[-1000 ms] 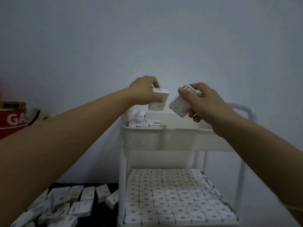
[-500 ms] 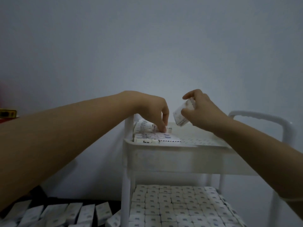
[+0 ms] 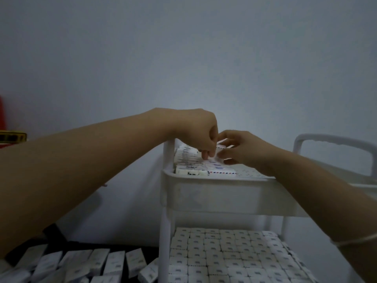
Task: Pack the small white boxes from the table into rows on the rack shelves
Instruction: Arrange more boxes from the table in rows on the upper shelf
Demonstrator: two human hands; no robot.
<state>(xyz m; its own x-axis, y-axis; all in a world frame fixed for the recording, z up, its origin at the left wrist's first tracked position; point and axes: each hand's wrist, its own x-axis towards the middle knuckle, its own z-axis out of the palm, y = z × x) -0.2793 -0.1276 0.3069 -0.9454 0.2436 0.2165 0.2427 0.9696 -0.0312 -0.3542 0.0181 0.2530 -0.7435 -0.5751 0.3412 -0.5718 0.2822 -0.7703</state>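
Note:
My left hand [image 3: 195, 131] reaches over the rack's top shelf [image 3: 216, 193], its curled fingertips pinching a small white box [image 3: 212, 161] that sits in the rows of boxes [image 3: 187, 160] at the shelf's left end. Right beside it, my right hand [image 3: 244, 150] holds another small white box [image 3: 221, 147] between thumb and fingers, low over the shelf; the hand hides most of this box. The lower shelf [image 3: 226, 254] is packed with tidy rows of boxes. Several loose boxes [image 3: 91, 260] lie on the dark table at the lower left.
The white rack has a post [image 3: 164, 231] at its front left corner and a curved handle [image 3: 334, 139] at the right. A red and yellow object [image 3: 10, 137] sits at the left edge. A plain wall stands behind the rack.
Both hands came down from above the rack to the top shelf. The left set its box into the row; the right lowered its box beside the left hand. The view moved closer.

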